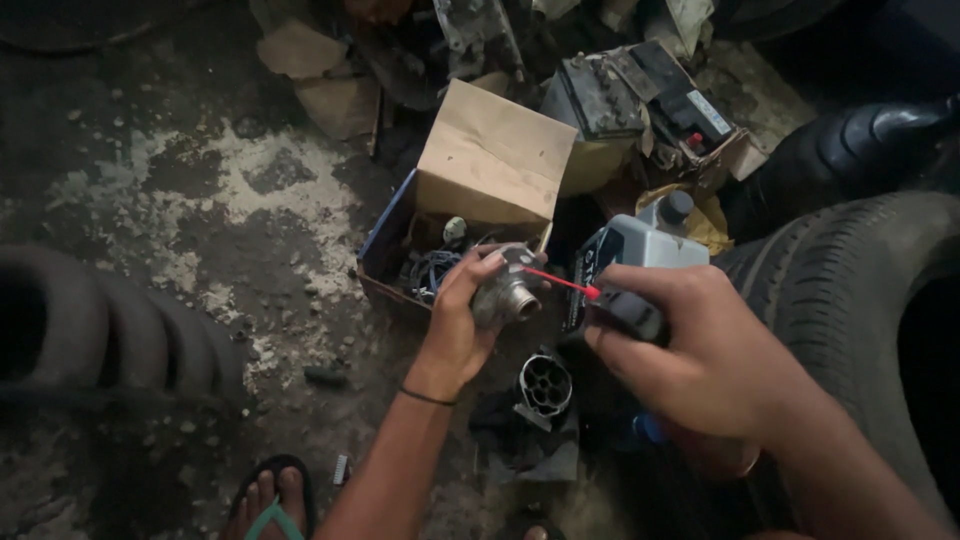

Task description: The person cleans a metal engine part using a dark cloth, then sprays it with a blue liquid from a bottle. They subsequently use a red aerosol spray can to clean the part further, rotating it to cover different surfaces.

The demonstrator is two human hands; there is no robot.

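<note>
My left hand (458,320) grips a small grey metal part (506,287) with a round opening, holding it over the dirty floor. My right hand (695,350) is shut on a dark spray can (628,312) whose thin red straw (560,281) points at the metal part, its tip almost touching it. Below the two hands a round black part with several holes (543,385) lies on a dark rag.
An open cardboard box (480,180) with wires and small parts stands behind the hands. A grey plastic oil bottle (645,240) and an old battery (640,95) sit further back. Tyres lie at right (850,290) and left (110,330). A foot in a sandal (270,500) shows below.
</note>
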